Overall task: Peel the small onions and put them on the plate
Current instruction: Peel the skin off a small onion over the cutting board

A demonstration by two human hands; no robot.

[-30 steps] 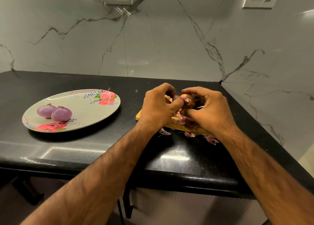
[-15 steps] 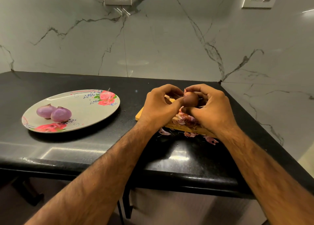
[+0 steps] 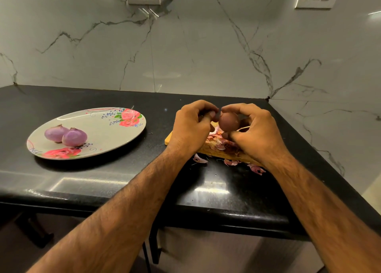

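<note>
Two bare forearms are showing from the near edge of the view, one from the near left and one from the near right, each ending in a bare hand: the left hand [image 3: 190,126] and the right hand [image 3: 257,132]. No sleeve is covering either arm as far as the view is reaching; both are showing uncovered from elbow region to wrist. Dark hair is running along both forearms, thicker toward the wrists. Nothing is being worn on the wrists or on the backs of the hands. The fingers [image 3: 237,107] are showing bare, with short nails visible on a few tips. Tendons are standing out lightly along the right wrist.
</note>
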